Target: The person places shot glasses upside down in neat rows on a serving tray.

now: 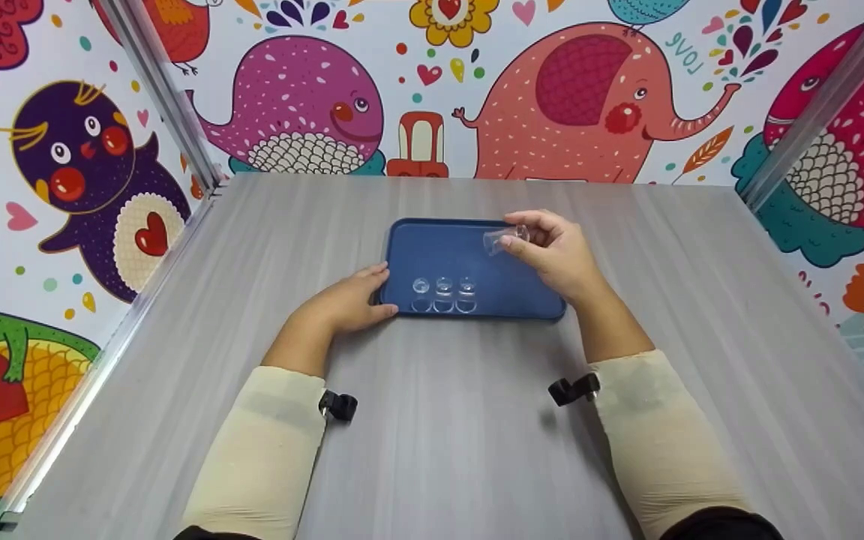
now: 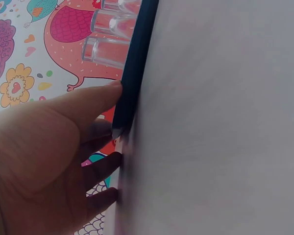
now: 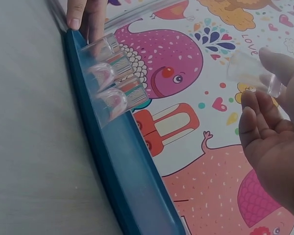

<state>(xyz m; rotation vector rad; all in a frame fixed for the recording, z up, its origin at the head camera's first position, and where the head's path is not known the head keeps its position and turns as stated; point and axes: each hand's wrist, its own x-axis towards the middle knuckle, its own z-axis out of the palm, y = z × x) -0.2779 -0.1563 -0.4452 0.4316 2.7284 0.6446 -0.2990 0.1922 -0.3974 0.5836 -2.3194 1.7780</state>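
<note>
A dark blue rectangular tray (image 1: 432, 244) lies on the table, and my left hand (image 1: 349, 304) holds its near left corner. In the left wrist view the thumb (image 2: 105, 95) presses the tray's edge while the other fingers spread along the side. Three small clear glasses (image 1: 443, 286) stand in a row near the tray's front left; their lower parts hide behind the rim in the left wrist view. Above the back right part of the tray, my right hand (image 1: 559, 259) pinches another clear glass (image 3: 247, 71) by its thick base. That glass is tilted, apart from the tray, its wide mouth pointing leftward.
The grey wood-grain table (image 1: 432, 435) surrounds the tray. Cartoon-printed panels stand at the back and sides, with metal posts (image 1: 169, 97) at the rear corners. A black clip (image 1: 574, 388) sits on the right sleeve, and a similar one on the left.
</note>
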